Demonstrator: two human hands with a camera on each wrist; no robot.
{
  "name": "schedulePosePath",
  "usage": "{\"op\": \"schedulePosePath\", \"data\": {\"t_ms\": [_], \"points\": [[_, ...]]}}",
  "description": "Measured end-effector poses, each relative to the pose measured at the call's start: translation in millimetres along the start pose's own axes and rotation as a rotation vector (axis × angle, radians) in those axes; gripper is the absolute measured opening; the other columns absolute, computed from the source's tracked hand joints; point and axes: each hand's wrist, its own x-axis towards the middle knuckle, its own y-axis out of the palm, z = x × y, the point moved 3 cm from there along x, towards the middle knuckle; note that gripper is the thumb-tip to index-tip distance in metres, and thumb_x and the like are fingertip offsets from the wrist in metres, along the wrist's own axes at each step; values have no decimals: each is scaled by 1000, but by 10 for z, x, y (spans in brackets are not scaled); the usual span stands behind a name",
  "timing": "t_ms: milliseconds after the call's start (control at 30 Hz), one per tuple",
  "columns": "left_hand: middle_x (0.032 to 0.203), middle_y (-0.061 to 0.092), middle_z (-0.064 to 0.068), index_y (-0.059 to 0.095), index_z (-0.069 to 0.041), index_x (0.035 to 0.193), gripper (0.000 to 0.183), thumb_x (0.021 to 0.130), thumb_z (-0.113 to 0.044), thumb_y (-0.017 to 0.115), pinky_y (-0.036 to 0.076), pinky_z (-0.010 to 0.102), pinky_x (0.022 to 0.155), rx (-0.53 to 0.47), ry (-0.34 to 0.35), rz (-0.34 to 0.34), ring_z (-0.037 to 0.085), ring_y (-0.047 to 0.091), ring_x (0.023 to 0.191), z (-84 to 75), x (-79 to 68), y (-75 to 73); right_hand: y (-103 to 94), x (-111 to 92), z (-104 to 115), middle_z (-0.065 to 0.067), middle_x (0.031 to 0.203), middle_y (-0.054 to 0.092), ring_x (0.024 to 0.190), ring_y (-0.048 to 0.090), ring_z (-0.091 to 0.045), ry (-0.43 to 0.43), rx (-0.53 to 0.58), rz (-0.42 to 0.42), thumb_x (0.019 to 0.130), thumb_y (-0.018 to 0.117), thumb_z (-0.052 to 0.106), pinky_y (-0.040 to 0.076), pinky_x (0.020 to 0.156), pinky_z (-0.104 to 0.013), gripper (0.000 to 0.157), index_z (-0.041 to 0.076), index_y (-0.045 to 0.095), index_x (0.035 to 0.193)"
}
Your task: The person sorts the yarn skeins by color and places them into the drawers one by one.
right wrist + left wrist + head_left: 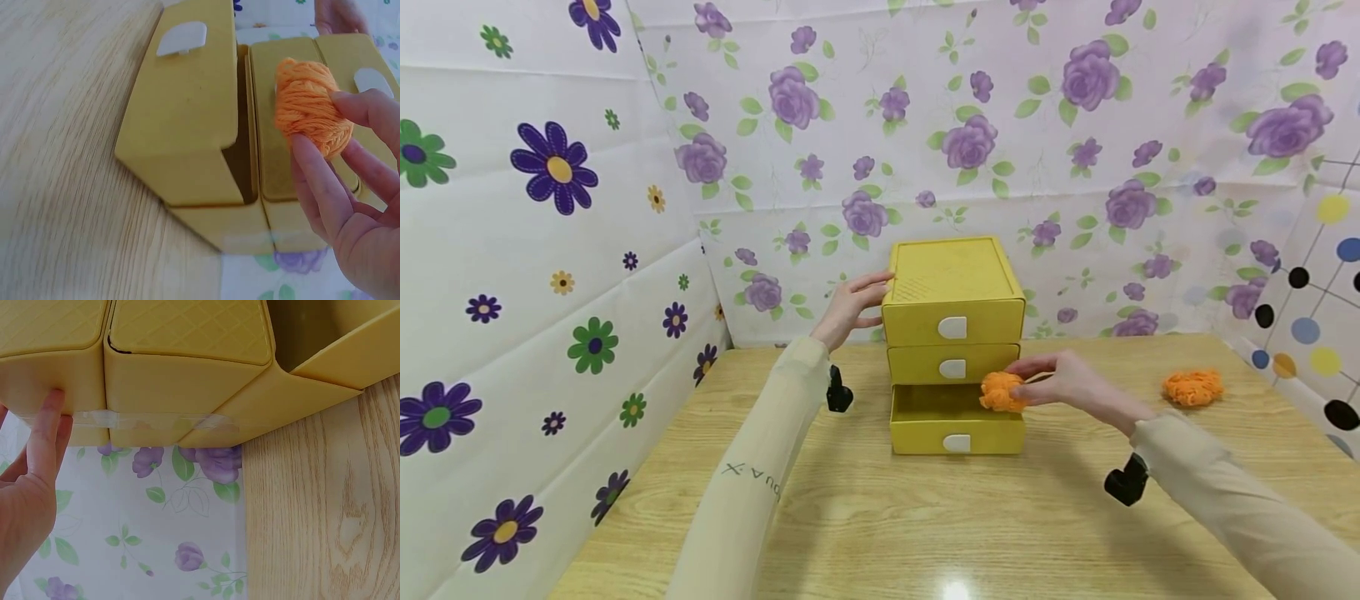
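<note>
A yellow three-drawer box (pixel 955 271) stands on the table, its bottom drawer (pixel 921 435) pulled out and the upper two closed. Between thumb and fingers, my right hand (pixel 1063 387) pinches a ball of orange yarn (pixel 309 103) over the right part of that drawer. My left hand (pixel 853 310) rests its fingers against the box's upper left side, and the left wrist view shows the fingertips (pixel 53 403) touching the yellow wall. White tabs mark each drawer front. Much of the drawer's inside is hidden by its front.
A second orange yarn bundle (pixel 1192 388) lies on the wooden table (pixel 865 525) at the right. Flowered cloth (pixel 820 167) hangs behind the box, and another patterned sheet (pixel 535 275) covers the left side. Clear tape (pixel 150 419) runs along the box's side.
</note>
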Motion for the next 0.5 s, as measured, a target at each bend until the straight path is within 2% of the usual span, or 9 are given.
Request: {"op": "schedulePosePath", "data": {"t_ms": [300, 500], "points": [[132, 43, 10, 45, -5, 134, 42, 94, -16, 50, 44, 44, 84, -11, 5, -1, 27, 48, 108, 6, 1, 2, 212, 160, 126, -10, 102, 61, 87, 59, -22, -17, -19, -18, 74, 76, 25, 50, 73, -33, 46, 3, 63, 113], [129, 46, 10, 45, -4, 134, 41, 94, -16, 51, 44, 44, 83, -18, 10, -9, 28, 49, 106, 16, 11, 1, 361, 249, 224, -9, 101, 62, 83, 61, -19, -51, -32, -24, 74, 76, 22, 49, 72, -31, 45, 1, 64, 111]]}}
